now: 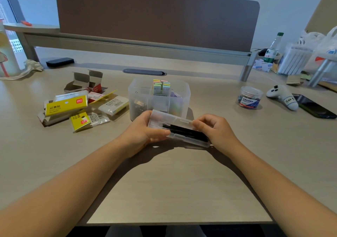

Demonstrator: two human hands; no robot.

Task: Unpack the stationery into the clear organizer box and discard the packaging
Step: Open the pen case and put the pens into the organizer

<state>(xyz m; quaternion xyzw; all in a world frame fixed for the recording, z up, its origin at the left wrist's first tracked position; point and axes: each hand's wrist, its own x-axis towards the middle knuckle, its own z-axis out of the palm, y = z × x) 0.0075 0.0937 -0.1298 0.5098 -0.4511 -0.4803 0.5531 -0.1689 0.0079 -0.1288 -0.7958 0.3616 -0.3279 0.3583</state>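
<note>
Both hands hold a clear plastic case [179, 127] with black pens or refills inside, just above the desk in front of me. My left hand [144, 130] grips its left end with the thumb on top. My right hand [214, 127] grips the right end, fingers curled over it. Right behind the case stands the clear organizer box [138, 91], with pastel sticky notes [161, 86] upright in a back compartment and small metal items at its left front. Left of the box lies a heap of empty packaging [73, 105]: yellow wrappers, clear sleeves and opened cardboard boxes.
A clear tub of coloured clips [249, 98] stands to the right, then a plush game controller [281, 95] and a dark phone [315, 108]. A bottle [273, 49] and plastic bags crowd the far right. A brown divider panel [156, 14] backs the desk.
</note>
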